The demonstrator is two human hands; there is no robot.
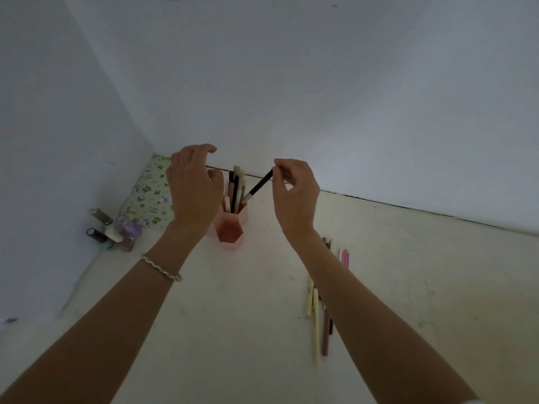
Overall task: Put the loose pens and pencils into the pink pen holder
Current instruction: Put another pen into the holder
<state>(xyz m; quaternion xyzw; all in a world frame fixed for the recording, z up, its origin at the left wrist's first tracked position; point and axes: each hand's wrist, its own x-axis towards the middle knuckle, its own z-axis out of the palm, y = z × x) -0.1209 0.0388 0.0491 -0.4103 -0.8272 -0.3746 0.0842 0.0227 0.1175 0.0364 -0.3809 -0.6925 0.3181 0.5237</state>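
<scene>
2 hands: right (294, 193) pinches black pen (259, 184); left (194, 188) empty, spread, by hexagonal pink holder (230, 228).

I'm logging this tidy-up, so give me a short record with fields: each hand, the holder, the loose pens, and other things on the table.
left hand: open, hovering by the holder
right hand: pinching a black pen, tip angled into the holder
holder: pink, several pens upright inside
loose pens: lying under the right forearm
other: small bottles, floral pouch
</scene>
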